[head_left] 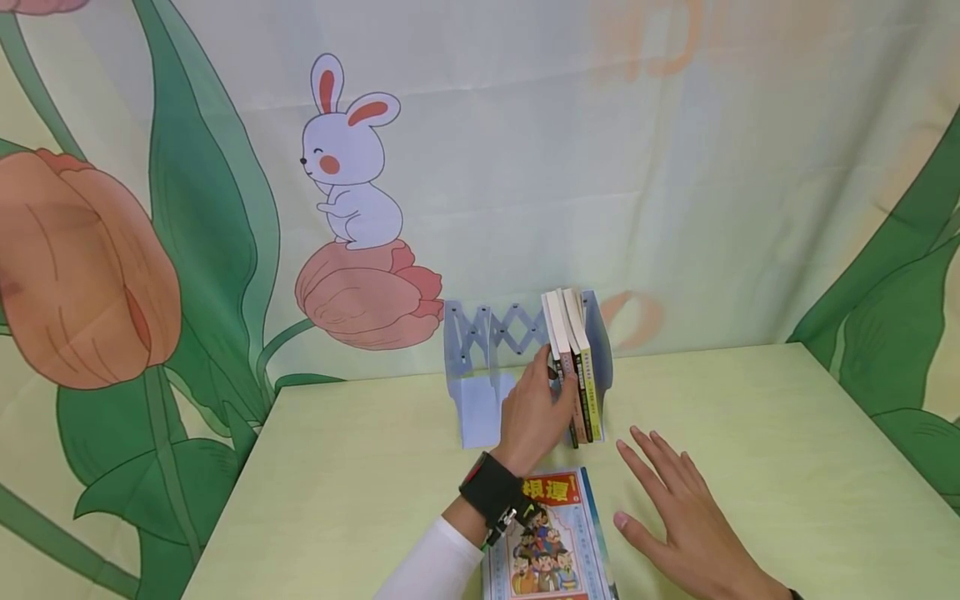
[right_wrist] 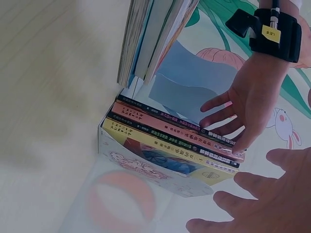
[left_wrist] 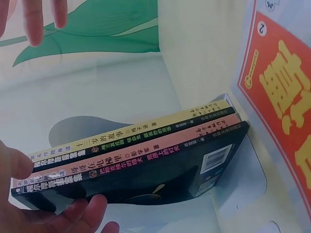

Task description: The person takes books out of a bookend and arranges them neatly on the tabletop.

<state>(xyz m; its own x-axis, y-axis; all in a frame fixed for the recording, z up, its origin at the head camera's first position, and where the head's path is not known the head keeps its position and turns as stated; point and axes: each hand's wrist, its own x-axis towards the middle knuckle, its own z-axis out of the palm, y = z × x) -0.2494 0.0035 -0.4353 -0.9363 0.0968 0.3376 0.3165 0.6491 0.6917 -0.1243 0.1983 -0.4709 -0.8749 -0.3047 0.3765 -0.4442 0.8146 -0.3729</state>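
Press the four slim paperbacks with black, pink and yellow spines (head_left: 586, 400) square to the right panel of the pale-blue, lattice-backed bookend (head_left: 480, 408); loose, they'd probably slump left. Your left hand (head_left: 534, 412) is half closed on them: thumb on spines, fingers on the outer black cover. Your right hand (head_left: 686, 525), near right, is spread wide, holding nothing.

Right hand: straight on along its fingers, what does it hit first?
Right hand would likely meet the light-blue upright bookend panel first, or the thin yellow-spined book beside it; depth is unclear.
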